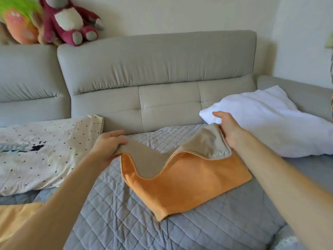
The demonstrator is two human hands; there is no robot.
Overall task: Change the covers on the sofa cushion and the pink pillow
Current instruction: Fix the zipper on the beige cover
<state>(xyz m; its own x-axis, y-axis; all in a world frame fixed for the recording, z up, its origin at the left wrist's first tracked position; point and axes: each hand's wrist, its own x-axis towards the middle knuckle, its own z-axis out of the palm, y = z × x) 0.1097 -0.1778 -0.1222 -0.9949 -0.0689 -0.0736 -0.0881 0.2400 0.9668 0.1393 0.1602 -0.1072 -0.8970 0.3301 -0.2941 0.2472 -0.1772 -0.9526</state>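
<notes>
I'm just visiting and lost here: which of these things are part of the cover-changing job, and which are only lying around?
In the job: orange cover, gripped by left hand and right hand; bare white pillow; dotted cover.

Lying about: red plush bear; orange plush toy; grey quilted throw.

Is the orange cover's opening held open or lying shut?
Held open. The left hand and right hand grip the beige-lined top layer of the orange cover, lifted off the layer beneath.
</notes>
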